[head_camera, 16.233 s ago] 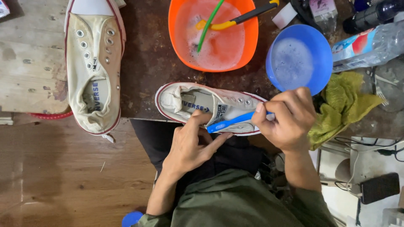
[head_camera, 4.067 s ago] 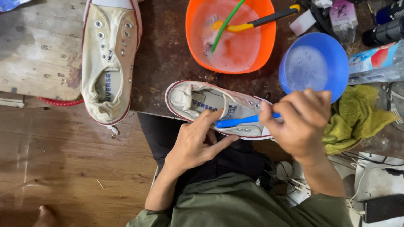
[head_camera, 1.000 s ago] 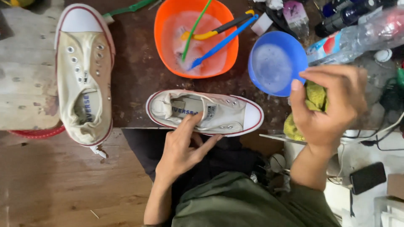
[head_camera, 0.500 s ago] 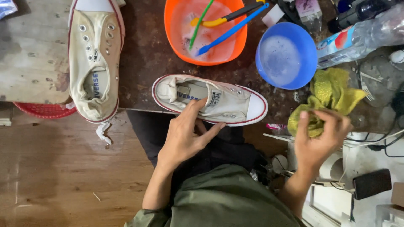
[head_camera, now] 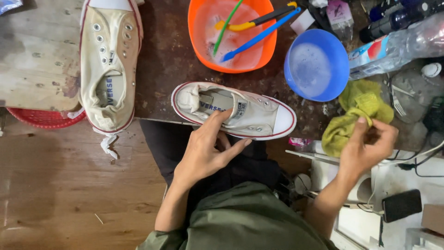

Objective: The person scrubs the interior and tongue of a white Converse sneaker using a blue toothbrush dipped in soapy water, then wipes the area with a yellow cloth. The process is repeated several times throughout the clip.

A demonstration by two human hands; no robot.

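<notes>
Canvas sneaker (head_camera: 240, 113): light, soft-sided, stiff rubber sole; left hand (head_camera: 203, 150), fingers spread, steadies its side. Yellow-green cloth (head_camera: 354, 115): limp, pinched by right hand (head_camera: 367, 143) fingers.

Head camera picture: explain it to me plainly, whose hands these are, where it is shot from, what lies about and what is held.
There is no machine here. A camera worn on a person's head looks straight down at their own two bare hands.

The left hand steadies a white sneaker lying on its side at the edge of a dark worktop. The right hand pinches a yellow-green cloth in its fingers.

A second sneaker lies to the left. Behind are an orange basin of soapy water holding brushes, a blue bowl and a plastic bottle.
</notes>
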